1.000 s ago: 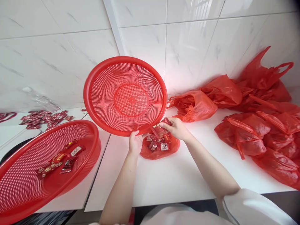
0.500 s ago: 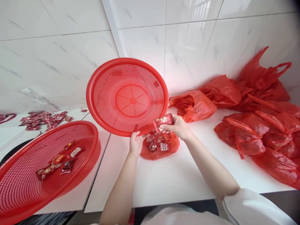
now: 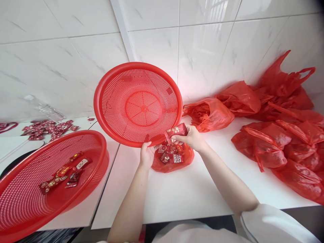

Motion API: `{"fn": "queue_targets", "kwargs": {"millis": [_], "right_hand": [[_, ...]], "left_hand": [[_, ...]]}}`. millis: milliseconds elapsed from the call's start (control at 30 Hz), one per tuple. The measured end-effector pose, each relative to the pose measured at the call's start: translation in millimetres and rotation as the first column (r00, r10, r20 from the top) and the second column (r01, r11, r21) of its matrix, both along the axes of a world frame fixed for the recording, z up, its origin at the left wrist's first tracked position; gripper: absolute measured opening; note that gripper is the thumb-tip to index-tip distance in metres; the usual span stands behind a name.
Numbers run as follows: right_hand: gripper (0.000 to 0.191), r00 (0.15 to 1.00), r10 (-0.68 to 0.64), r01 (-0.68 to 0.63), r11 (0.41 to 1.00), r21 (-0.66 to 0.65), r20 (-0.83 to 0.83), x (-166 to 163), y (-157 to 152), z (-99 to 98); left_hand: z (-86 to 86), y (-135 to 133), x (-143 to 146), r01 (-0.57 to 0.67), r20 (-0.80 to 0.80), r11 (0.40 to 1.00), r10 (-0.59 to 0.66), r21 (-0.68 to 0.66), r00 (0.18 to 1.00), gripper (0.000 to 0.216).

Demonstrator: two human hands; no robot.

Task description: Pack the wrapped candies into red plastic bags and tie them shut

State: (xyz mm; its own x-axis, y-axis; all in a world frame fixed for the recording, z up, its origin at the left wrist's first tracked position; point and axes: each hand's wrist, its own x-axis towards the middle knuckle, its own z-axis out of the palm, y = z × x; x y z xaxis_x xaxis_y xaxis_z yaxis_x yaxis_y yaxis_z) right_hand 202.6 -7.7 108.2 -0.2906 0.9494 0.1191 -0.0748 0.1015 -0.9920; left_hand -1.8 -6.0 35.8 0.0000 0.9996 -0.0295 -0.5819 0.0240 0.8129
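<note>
My left hand (image 3: 146,154) grips the lower rim of a round red mesh basket (image 3: 121,87), which is tilted up on edge so its inside faces me. My right hand (image 3: 191,137) pinches a few red candy packets (image 3: 177,130) just above a small open red plastic bag (image 3: 165,165) that lies on the white counter and holds several more red wrapped candies (image 3: 170,153). The raised packets are right by the basket's lower rim.
A second red mesh basket (image 3: 22,199) with several candies (image 3: 64,173) in it lies flat at the lower left. Loose candies (image 3: 48,128) are scattered at the far left. Several tied red plastic bags (image 3: 273,118) are heaped along the tiled wall on the right.
My right hand has lifted out of the small bag with a few candy packets. The tilted basket in my left hand has shifted slightly to the right.
</note>
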Motion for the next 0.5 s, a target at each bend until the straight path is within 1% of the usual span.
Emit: {"fn": "queue_targets", "kwargs": {"millis": [500], "right_hand": [[0.031,1.000,0.006,-0.006,1.000,-0.011,0.005,-0.2,0.9,-1.7]], "left_hand": [[-0.4,-0.5,0.3,0.005,0.013,1.000,-0.005,0.016,1.000,0.026]]}}
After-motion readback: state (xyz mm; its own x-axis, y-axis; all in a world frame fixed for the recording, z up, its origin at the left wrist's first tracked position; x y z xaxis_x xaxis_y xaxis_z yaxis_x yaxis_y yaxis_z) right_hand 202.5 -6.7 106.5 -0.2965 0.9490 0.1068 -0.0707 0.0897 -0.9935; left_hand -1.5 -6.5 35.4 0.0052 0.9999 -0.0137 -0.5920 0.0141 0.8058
